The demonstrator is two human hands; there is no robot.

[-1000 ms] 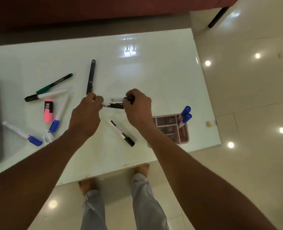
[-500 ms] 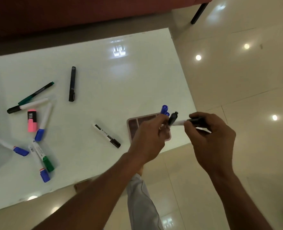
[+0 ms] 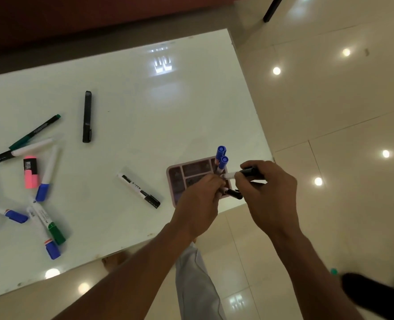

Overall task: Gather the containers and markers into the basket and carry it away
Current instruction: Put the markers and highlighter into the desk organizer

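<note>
A pink compartment basket sits at the white table's near right corner, with two blue-capped markers standing in it. My left hand hovers over the basket, closed on a black marker that pokes out to the right. My right hand, just right of it, grips a white marker with a black cap level, its white end touching my left fingers. Several markers lie loose on the table: a white-and-black one, a black one, a pink highlighter.
More markers lie in a cluster at the left: a green pen and blue-capped ones. The table's near edge runs just under my hands. Glossy tiled floor lies to the right, with a dark object at the lower right.
Both hands carried markers from the table's middle to the basket at the right corner. My left hand's black marker has dropped lower over the basket, and the hands have closed in together.
</note>
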